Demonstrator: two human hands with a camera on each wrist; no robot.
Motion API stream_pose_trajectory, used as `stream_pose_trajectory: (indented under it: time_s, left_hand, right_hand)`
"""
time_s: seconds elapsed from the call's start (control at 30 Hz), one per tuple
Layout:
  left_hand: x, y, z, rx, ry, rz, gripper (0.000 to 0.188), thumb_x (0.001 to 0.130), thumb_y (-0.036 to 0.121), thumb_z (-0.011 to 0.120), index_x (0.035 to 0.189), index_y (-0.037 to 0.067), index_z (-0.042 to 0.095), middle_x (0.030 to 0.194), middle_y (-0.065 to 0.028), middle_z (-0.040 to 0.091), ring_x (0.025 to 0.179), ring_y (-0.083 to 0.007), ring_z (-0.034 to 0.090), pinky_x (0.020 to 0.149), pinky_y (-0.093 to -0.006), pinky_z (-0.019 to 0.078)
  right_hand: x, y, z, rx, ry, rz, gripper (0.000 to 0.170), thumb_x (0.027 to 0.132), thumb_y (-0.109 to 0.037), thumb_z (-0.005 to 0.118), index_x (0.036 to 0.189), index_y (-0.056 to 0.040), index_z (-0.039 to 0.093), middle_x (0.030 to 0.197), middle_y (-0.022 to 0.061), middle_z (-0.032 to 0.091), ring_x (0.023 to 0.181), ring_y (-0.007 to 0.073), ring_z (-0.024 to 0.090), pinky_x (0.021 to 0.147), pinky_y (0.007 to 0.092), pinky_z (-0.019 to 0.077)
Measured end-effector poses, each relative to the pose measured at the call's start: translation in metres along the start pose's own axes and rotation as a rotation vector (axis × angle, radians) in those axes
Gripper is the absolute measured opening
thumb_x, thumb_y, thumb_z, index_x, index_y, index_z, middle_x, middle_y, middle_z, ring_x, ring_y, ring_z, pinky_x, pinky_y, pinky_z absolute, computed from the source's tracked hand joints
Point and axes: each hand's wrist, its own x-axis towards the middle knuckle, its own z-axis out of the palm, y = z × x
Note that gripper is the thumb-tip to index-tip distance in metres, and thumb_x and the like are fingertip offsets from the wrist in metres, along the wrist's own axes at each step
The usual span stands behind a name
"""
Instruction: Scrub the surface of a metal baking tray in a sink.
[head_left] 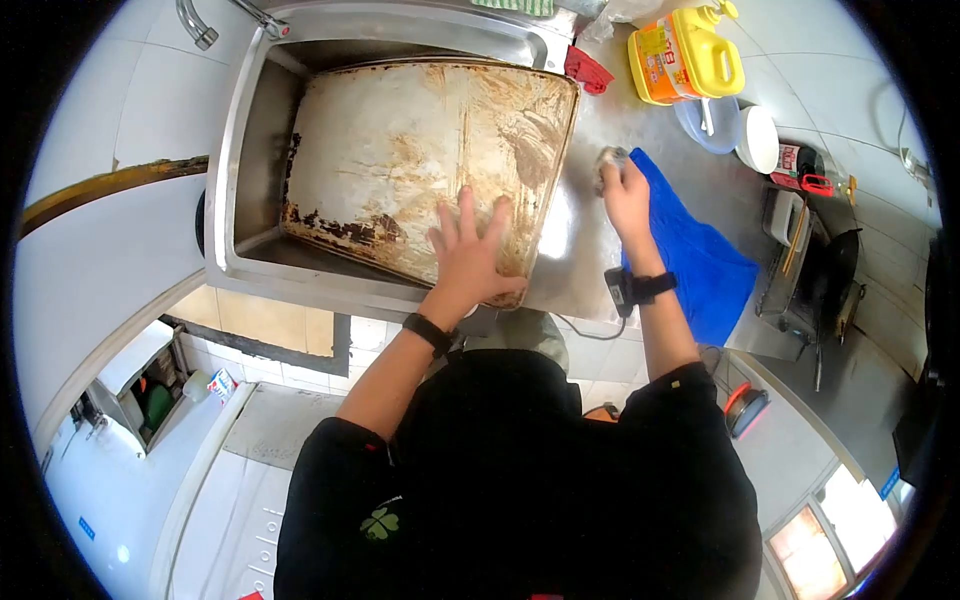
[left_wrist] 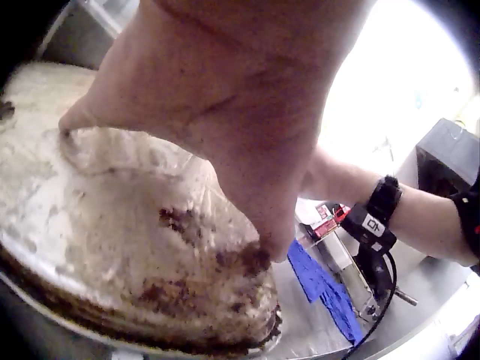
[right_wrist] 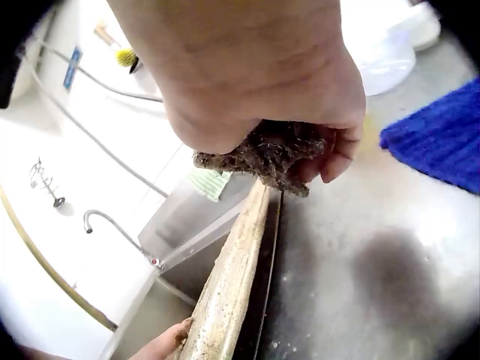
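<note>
A stained, scorched baking tray [head_left: 400, 150] lies slanted across the sink, its right part over the steel counter. My left hand [head_left: 470, 255] rests on its near right part with fingers spread; in the left wrist view the thumb and a fingertip touch the dirty surface [left_wrist: 142, 217]. To the right of the tray, my right hand [head_left: 628, 205] grips a dark, matted scouring pad [right_wrist: 270, 154] above the counter. A blue cloth [head_left: 690, 250] lies just right of that hand. The tray's edge [right_wrist: 232, 277] shows below the pad in the right wrist view.
The sink [head_left: 225, 190] has a tap [head_left: 205, 38] at its far left. Beyond the counter's middle are a red cloth [head_left: 588, 72], a yellow jug [head_left: 685, 58], a clear bowl [head_left: 710, 125] and a white bowl [head_left: 758, 140]. A rack with a dark pan [head_left: 840, 265] stands at the right.
</note>
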Motion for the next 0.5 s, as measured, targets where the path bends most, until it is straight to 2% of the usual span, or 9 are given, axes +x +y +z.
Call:
stream_pose_trajectory:
  time_s: [0.03, 0.07, 0.1, 0.17, 0.2, 0.27, 0.37, 0.47, 0.5]
  left_hand:
    - [0.003, 0.001, -0.002, 0.02, 0.039, 0.025, 0.11, 0.062, 0.054, 0.081, 0.151, 0.023, 0.024, 0.155, -0.028, 0.001, 0.136, -0.0604, 0.006, 0.102, -0.074, 0.0152]
    - [0.006, 0.002, -0.004, 0.04, 0.077, 0.051, 0.104, 0.065, 0.053, 0.079, 0.15, 0.022, 0.028, 0.154, -0.0285, 0.008, 0.136, -0.0595, 0.012, 0.102, -0.0725, 0.0187]
    - [0.011, 0.004, -0.006, 0.047, 0.077, 0.044, 0.104, 0.065, 0.053, 0.079, 0.15, 0.022, 0.028, 0.154, -0.0285, 0.008, 0.136, -0.0595, 0.012, 0.102, -0.0725, 0.0187]
    - [0.028, 0.006, -0.013, 0.025, 0.202, 0.149, 0.092, 0.071, 0.054, 0.074, 0.147, 0.019, 0.036, 0.151, -0.0287, 0.018, 0.135, -0.0554, 0.02, 0.104, -0.0696, 0.0212]
    - [0.038, 0.009, -0.014, 0.029, 0.202, 0.144, 0.092, 0.071, 0.054, 0.074, 0.147, 0.019, 0.036, 0.151, -0.0287, 0.018, 0.135, -0.0554, 0.02, 0.104, -0.0696, 0.0212]
    - [0.057, 0.014, -0.016, 0.074, 0.287, 0.204, 0.085, 0.075, 0.056, 0.07, 0.146, 0.022, 0.038, 0.151, -0.0275, 0.02, 0.136, -0.0521, 0.021, 0.106, -0.066, 0.0224]
    - [0.078, 0.023, -0.018, 0.055, 0.346, 0.203, 0.078, 0.074, 0.055, 0.07, 0.142, 0.027, 0.044, 0.151, -0.0249, 0.023, 0.136, -0.0519, 0.023, 0.107, -0.0658, 0.0219]
    - [0.09, 0.025, -0.019, 0.087, 0.343, 0.202, 0.076, 0.074, 0.055, 0.07, 0.141, 0.031, 0.044, 0.152, -0.0233, 0.021, 0.136, -0.0508, 0.023, 0.108, -0.0644, 0.0217]
    - [0.092, 0.025, -0.019, 0.088, 0.342, 0.2, 0.076, 0.074, 0.055, 0.07, 0.141, 0.031, 0.044, 0.152, -0.0233, 0.021, 0.136, -0.0508, 0.023, 0.108, -0.0644, 0.0217]
  right_hand:
    - [0.0, 0.012, 0.0, 0.01, -0.004, -0.001, 0.032, 0.089, -0.028, 0.054, 0.092, 0.0031, 0.061, 0.074, 0.0233, 0.063, 0.069, 0.0334, 0.065, 0.065, 0.0401, 0.049]
    - [-0.002, 0.025, 0.001, 0.072, -0.009, 0.027, 0.031, 0.089, -0.027, 0.054, 0.091, 0.0038, 0.062, 0.073, 0.0212, 0.063, 0.068, 0.0284, 0.063, 0.064, 0.0378, 0.0486]
    - [-0.004, 0.025, 0.0, 0.134, -0.015, 0.055, 0.031, 0.089, -0.026, 0.054, 0.091, 0.0045, 0.062, 0.072, 0.0192, 0.063, 0.067, 0.0234, 0.062, 0.064, 0.0356, 0.0483]
    - [-0.009, 0.023, 0.005, 0.155, -0.029, 0.024, 0.03, 0.089, -0.025, 0.054, 0.093, 0.0043, 0.063, 0.073, 0.0178, 0.064, 0.067, 0.0217, 0.062, 0.064, 0.0351, 0.0484]
    - [-0.012, 0.017, 0.006, 0.169, -0.04, -0.003, 0.03, 0.089, -0.024, 0.054, 0.094, 0.0041, 0.064, 0.073, 0.0164, 0.065, 0.068, 0.02, 0.061, 0.064, 0.0346, 0.0486]
    - [-0.018, -0.004, 0.005, 0.072, -0.079, 0.025, 0.03, 0.089, -0.023, 0.054, 0.101, 0.0033, 0.063, 0.074, 0.0171, 0.065, 0.067, 0.0197, 0.061, 0.064, 0.0339, 0.0489]
    - [-0.019, -0.022, 0.006, 0.088, -0.103, 0.027, 0.03, 0.089, -0.023, 0.055, 0.102, 0.0039, 0.062, 0.074, 0.0179, 0.065, 0.067, 0.0194, 0.062, 0.063, 0.0341, 0.0487]
    - [-0.015, -0.024, 0.009, 0.097, -0.138, -0.04, 0.03, 0.088, -0.022, 0.056, 0.101, 0.0042, 0.061, 0.073, 0.0182, 0.064, 0.066, 0.0209, 0.062, 0.062, 0.0351, 0.0486]
    - [-0.013, -0.026, 0.008, 0.08, -0.151, -0.029, 0.031, 0.088, -0.023, 0.056, 0.102, 0.0043, 0.06, 0.072, 0.0189, 0.063, 0.065, 0.0237, 0.063, 0.062, 0.036, 0.0486]
